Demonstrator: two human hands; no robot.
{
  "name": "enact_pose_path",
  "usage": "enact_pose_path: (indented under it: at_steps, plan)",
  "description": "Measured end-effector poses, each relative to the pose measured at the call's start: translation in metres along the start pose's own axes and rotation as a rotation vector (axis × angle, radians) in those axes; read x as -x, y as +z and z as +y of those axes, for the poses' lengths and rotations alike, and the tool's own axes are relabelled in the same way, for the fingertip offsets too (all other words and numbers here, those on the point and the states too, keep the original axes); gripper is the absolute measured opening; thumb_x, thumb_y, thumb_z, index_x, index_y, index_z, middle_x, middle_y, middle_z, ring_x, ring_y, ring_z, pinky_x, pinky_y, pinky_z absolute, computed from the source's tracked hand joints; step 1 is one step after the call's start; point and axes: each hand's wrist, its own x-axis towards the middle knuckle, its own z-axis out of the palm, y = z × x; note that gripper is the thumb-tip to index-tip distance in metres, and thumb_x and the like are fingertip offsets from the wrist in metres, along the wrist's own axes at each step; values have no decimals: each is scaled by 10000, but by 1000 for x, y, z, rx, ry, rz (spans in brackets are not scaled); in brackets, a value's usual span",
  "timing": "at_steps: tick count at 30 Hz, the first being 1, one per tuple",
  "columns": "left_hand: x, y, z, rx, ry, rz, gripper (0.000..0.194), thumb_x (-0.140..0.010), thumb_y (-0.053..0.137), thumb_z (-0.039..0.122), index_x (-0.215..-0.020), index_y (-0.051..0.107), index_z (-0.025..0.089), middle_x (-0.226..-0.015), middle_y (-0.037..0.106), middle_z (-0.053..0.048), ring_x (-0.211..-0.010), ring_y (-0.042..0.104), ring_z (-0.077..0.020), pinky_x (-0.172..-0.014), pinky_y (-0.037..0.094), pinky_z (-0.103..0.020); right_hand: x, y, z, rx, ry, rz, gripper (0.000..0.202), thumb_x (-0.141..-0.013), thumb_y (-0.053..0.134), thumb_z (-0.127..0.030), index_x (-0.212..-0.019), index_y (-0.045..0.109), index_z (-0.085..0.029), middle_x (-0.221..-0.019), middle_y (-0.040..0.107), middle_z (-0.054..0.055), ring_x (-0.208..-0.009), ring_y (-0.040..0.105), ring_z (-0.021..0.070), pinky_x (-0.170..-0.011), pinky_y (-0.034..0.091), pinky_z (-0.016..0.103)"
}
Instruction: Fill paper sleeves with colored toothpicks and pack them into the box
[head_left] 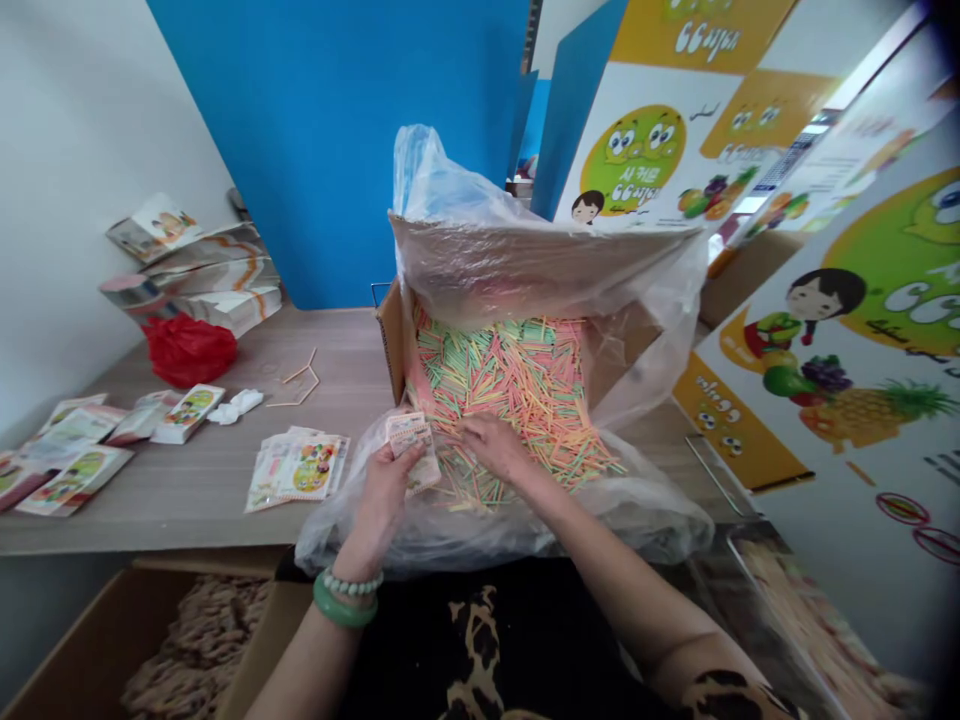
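My left hand (390, 480) is closed on a small printed packet (422, 468), held at the near left edge of an open carton (390, 335). Thin pink, green, yellow and orange sticks (510, 370) lie in a loose heap inside. Over those sticks, my right hand (491, 445) has its fingertips pinched together around some of them; how many is hidden. Clear plastic lining (645, 340) spills over the carton's sides and front. Left of my left hand, several flat printed packets (311, 467) overlap on the table (187, 490).
More printed packets (75, 470) lie at far left, near a red plastic bag (191, 350) and stacked printed card (225, 280). Large printed cartons (847, 370) stand at right. Below the table, a box (82, 640) holds brown bundles (199, 640). A blue panel (337, 150) rises behind.
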Motion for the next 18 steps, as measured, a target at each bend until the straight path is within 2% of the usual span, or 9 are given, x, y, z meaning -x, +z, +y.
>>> enact_pose_path:
  at_steps: [2,3,6,12,18]
  plan:
    - [1,1,-3,-17,-4,-21,378,-585,866,305,-912,762,146,-877,784,-61,-743,706,-191,-713,561,-310,-14,-17,17,362,24,68,357,-915,424,-62,-1170,662,-135,-1163,664,157,-1119,532,276,-951,385,387]
    - [2,2,-3,-34,-15,-49,386,-584,873,318,-911,765,145,-884,786,-67,-756,710,-195,-727,559,-312,-21,-23,24,493,16,62,388,-909,422,-45,-1231,627,-114,-1219,638,185,-1159,506,299,-969,368,411]
    - [7,4,-4,-70,-70,-121,405,-570,894,365,-883,772,138,-850,786,-70,-726,703,-189,-714,550,-298,-42,-28,37,714,-41,-23,357,-933,417,-68,-1235,606,-86,-1215,624,205,-1145,498,325,-968,350,440]
    - [14,4,-1,-65,-123,-134,412,-536,914,374,-844,785,133,-822,783,-67,-708,684,-167,-705,535,-273,-54,-22,48,794,-111,-70,299,-968,416,-116,-1169,637,-116,-1158,650,168,-1095,521,304,-967,327,420]
    - [12,-1,-1,-42,-115,-94,367,-512,919,346,-775,775,134,-756,772,-50,-659,665,-151,-678,519,-261,-56,-32,46,692,12,-71,310,-953,431,-97,-1175,645,-122,-1103,696,163,-1075,575,278,-963,326,389]
